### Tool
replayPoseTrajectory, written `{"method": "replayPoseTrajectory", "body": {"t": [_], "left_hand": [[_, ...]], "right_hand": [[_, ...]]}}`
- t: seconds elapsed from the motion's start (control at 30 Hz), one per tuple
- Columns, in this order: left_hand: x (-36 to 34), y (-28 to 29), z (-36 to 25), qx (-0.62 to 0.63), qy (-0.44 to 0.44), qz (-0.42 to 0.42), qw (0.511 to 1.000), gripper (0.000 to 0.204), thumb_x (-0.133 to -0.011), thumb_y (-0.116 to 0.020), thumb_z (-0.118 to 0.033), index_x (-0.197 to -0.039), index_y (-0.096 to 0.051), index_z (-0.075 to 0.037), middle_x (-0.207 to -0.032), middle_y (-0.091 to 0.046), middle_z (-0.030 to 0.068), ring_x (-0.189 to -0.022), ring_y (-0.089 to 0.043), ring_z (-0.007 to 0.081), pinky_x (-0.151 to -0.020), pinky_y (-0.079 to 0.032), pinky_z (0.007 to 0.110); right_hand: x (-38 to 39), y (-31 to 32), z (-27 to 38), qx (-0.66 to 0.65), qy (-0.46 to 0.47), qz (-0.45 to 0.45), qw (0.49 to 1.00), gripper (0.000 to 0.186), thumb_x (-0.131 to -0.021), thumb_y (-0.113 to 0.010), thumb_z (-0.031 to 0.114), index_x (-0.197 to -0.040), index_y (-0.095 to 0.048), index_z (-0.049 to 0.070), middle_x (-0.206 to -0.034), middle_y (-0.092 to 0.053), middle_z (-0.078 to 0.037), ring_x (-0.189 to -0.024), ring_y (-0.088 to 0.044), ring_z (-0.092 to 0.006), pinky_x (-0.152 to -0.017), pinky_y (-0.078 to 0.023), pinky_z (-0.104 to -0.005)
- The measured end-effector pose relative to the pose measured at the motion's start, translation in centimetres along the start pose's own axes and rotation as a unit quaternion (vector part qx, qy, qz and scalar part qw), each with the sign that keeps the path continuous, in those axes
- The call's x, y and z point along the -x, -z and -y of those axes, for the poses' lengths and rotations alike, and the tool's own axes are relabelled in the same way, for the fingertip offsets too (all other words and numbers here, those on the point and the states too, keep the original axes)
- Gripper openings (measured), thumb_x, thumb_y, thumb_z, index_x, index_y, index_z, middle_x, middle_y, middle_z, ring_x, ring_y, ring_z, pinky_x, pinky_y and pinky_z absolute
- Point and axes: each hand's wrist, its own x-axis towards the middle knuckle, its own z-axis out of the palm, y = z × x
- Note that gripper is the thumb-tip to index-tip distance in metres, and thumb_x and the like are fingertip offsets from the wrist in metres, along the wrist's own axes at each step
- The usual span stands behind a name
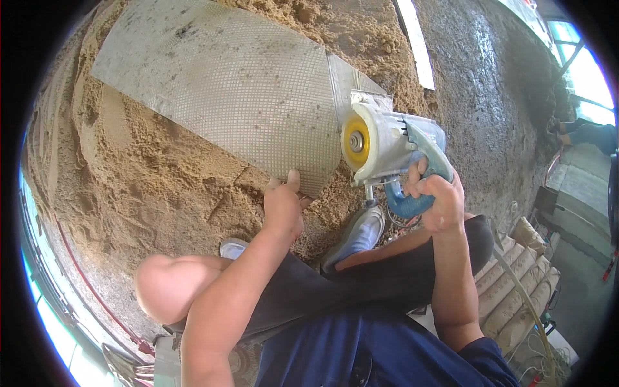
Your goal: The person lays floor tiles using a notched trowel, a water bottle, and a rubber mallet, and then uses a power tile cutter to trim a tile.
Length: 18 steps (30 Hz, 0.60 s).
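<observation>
A large grey tile [238,90] lies with its gridded back upward on loose brown sand. My left hand [284,205] is closed on the tile's near corner, thumb on top and the other fingers tucked under the edge. My right hand [440,193] is wrapped round the blue handle of a handheld cutting saw [393,138] with a pale dusty body and a yellow round hub. The saw sits at the right edge of the tile, beside a narrow tile strip [353,79]. Its blade is hidden, so I cannot tell whether it touches the tile.
Sand [161,174] surrounds the tile, with my shoes [361,235] close below it. A white strip [416,45] lies at the far right by wet grey floor. Stacked brown bags [522,277] stand at lower right. A red hose [97,290] runs along the left. Another person's legs [583,135] show at far right.
</observation>
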Motion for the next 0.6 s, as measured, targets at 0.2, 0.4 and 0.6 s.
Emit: {"method": "replayPoseTrajectory", "body": {"t": [0.2, 0.4, 0.6], "left_hand": [[0.09, -0.24, -0.11, -0.017, 0.007, -0.013, 1.0, 0.03, -0.101, -0.044, -0.014, -0.126, -0.04, 0.003, -0.122, -0.054, 0.0166, -0.108, -0.059, 0.0305, -0.091, -0.05, 0.05], [-0.03, -0.18, -0.13, -0.014, 0.01, -0.012, 1.0, 0.03, -0.101, -0.044, -0.015, -0.126, -0.04, 0.003, -0.123, -0.055, 0.0166, -0.108, -0.059, 0.031, -0.091, -0.049, 0.051], [-0.14, -0.3, 0.1, -0.021, 0.006, -0.018, 1.0, 0.031, -0.101, -0.043, -0.015, -0.127, -0.04, 0.002, -0.123, -0.054, 0.0169, -0.108, -0.059, 0.031, -0.092, -0.049, 0.051]], "right_hand": [[-0.06, 0.2, 0.03, -0.008, -0.002, -0.002, 1.0, 0.017, -0.064, -0.051, -0.002, -0.08, -0.051, 0.002, -0.069, -0.051, -0.009, -0.062, -0.046, -0.0168, -0.061, -0.039, -0.0297], [-0.11, 0.58, 0.02, -0.011, 0.001, -0.01, 1.0, 0.017, -0.064, -0.051, -0.001, -0.08, -0.051, 0.002, -0.067, -0.05, -0.008, -0.061, -0.045, -0.017, -0.061, -0.038, -0.03], [-0.01, 0.96, 0.26, -0.046, 0.005, 0.003, 0.999, 0.017, -0.064, -0.05, -0.002, -0.081, -0.052, 0.003, -0.067, -0.049, -0.008, -0.061, -0.044, -0.0171, -0.062, -0.038, -0.0304]]}}
